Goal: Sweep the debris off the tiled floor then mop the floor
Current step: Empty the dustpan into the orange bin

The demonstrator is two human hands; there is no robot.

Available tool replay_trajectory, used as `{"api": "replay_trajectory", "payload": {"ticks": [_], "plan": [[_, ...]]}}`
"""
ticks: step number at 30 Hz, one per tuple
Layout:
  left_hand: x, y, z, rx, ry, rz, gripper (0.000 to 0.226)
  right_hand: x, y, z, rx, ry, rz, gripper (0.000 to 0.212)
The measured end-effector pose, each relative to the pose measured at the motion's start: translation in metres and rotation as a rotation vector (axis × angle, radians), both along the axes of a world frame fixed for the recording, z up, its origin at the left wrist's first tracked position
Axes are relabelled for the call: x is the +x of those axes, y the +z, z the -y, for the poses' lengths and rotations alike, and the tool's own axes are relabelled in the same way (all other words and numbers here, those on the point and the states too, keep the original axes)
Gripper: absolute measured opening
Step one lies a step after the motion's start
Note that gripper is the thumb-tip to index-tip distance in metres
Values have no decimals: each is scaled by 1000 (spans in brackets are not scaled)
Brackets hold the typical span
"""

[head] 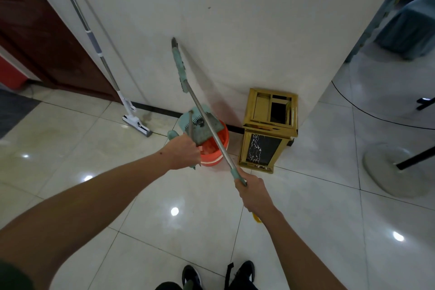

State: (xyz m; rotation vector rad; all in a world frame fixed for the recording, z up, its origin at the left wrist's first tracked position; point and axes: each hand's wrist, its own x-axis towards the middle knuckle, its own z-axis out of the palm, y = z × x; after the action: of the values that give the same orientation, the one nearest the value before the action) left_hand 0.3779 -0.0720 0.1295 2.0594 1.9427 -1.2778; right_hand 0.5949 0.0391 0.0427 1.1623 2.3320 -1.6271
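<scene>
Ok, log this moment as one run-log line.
left hand: holds dustpan tipped over orange bucket | right hand: grips broom handle | mop: leaning on wall, untouched

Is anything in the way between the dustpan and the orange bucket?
No. The dustpan, held by the left hand, is tipped right over the orange bucket. The broom handle in the right hand crosses in front, not between.

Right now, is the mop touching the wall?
Touching. The head view shows the mop leaning on the white wall, its head resting on the floor.
</scene>
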Motion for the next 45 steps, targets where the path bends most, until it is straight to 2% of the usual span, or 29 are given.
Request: {"api": "replay_trajectory", "payload": {"ticks": [10,16,18,22,25,32,37,45], "plan": [[13,7,-2,25,85,4,9,15,3,1,97,82,22,47],[15,19,-1,76,84,-32,13,33,-1,6,55,82,80,50],[16,18,0,112,188,-24,15,34,3,7,54,84,69,50],[22,16,7,311,558,42,28,32,12,9,60,78,38,49],[17,17,22,519,794,105,22,26,21,10,28,56,18,49],[6,22,79,964,1156,125,14,17,24,16,15,48,20,53],[16,12,125,1205,1357,208,12,5,30,26,12,105,-7,48],[11,8,180,1341,1538,215,5,-43,33,51,88,224,23,39]]}}
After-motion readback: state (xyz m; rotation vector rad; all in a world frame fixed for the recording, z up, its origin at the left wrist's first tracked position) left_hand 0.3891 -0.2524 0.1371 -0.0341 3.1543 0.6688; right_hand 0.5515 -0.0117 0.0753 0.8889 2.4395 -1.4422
